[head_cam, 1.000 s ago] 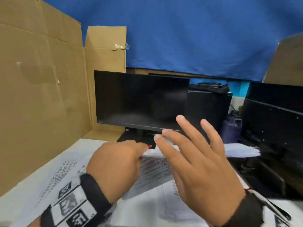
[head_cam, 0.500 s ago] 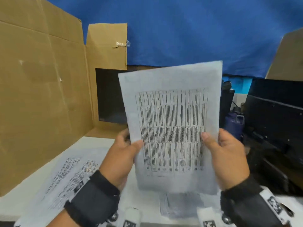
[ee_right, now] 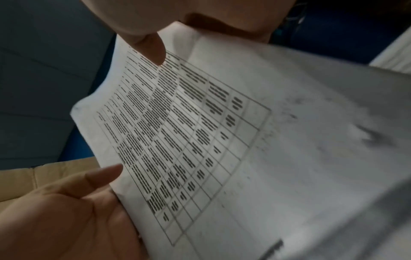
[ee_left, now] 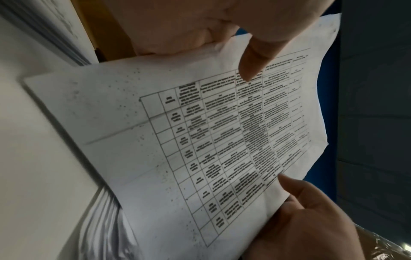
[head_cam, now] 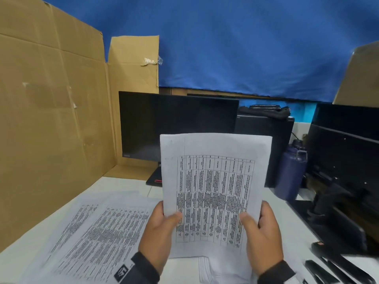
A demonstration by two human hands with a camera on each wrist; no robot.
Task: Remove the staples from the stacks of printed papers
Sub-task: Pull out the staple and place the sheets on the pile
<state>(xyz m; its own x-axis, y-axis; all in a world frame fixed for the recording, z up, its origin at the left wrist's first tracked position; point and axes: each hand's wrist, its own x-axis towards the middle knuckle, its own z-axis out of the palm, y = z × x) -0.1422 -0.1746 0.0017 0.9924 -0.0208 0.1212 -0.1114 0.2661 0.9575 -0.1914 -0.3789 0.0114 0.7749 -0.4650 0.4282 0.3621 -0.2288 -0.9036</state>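
I hold a printed paper stack (head_cam: 213,181) upright over the table, its table of text facing me. My left hand (head_cam: 162,226) pinches its lower left edge, thumb on the front. My right hand (head_cam: 258,230) pinches the lower right edge the same way. The left wrist view shows the sheet (ee_left: 200,140) with my left thumb (ee_left: 251,66) on it. The right wrist view shows the same sheet (ee_right: 222,140) under my right thumb (ee_right: 153,51). I cannot make out a staple. More printed sheets (head_cam: 98,232) lie on the table to the left, and another stack (head_cam: 207,269) lies below my hands.
A dark monitor (head_cam: 176,124) stands behind the paper, with a cardboard wall (head_cam: 51,119) on the left. A dark blue bottle (head_cam: 291,173) and black equipment (head_cam: 344,160) crowd the right. Black tools (head_cam: 328,271) lie at the table's front right.
A second ago my left hand was lifting the paper off the table and my right hand was open above it. Both hands now hold it upright, lower than half a second ago.
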